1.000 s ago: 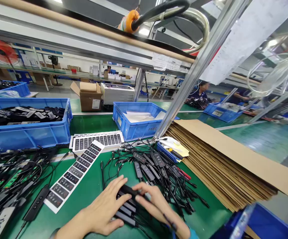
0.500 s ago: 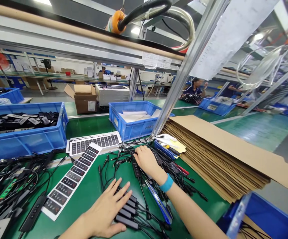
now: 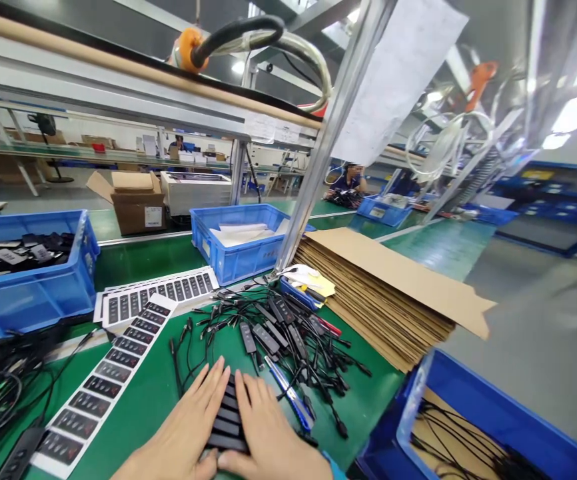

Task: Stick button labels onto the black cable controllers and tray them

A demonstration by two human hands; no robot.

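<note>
Several black inline cable controllers (image 3: 226,427) lie side by side in a row on the green bench. My left hand (image 3: 188,420) rests along their left side, fingers stretched out. Along their right side lies my right hand (image 3: 268,427), its fingers straight too. Both thumbs point inward at the near end of the row, so the row sits between my hands and is partly hidden by them. Past my fingertips is a tangled heap of similar controllers (image 3: 268,337) with black cables. A blue utility knife (image 3: 291,393) lies just right of my right hand.
Sheets of black button labels (image 3: 106,373) lie to the left, near a blue bin (image 3: 28,303) of black parts. A blue bin (image 3: 233,257) with papers stands behind. Flat cardboard (image 3: 378,287) is stacked right, above a blue bin (image 3: 418,413) with cables. A metal post (image 3: 313,160) rises behind.
My right hand has come back from the heap to the right side of the controller row. My left hand has shifted to the row's left side. The view has turned right.
</note>
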